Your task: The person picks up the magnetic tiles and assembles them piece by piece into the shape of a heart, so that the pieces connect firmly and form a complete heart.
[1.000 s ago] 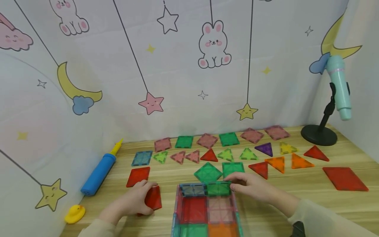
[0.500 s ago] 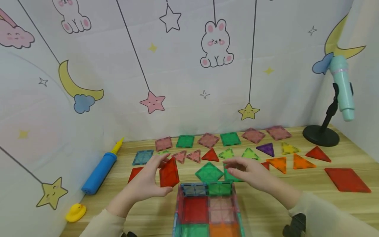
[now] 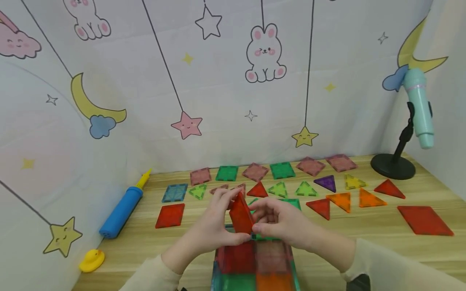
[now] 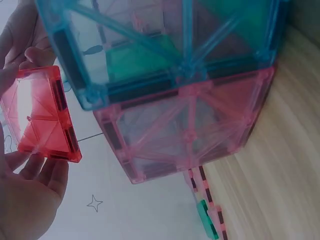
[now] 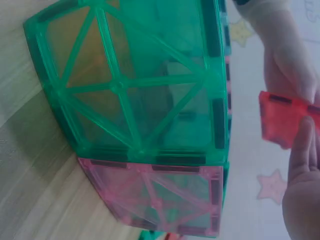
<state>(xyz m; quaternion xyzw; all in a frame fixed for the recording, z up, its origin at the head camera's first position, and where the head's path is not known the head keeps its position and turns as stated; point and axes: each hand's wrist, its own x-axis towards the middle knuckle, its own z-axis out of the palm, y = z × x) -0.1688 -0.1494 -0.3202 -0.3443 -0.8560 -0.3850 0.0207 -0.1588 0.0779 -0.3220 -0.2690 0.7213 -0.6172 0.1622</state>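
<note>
Both hands meet over the far end of an open box built from magnetic tiles. My left hand grips a red square magnetic tile, its thumb low and its fingers at the top edge. From the other side, my right hand pinches the tile's right edge with thumb and forefinger. Tilted upright, the tile hides part of the box's back wall; whether it is a single tile or a stacked pair I cannot tell. Blue and pink side tiles fill the left wrist view, a green side tile the right.
Rows of loose square tiles and triangle tiles lie behind the box. A blue pump and a yellow rubber duck sit at left. A microphone on a stand is at far right, near a red tile.
My left hand has picked the red tile off the table on the left and carried it right, over the box. My right hand has left the back wall and come to the tile.
</note>
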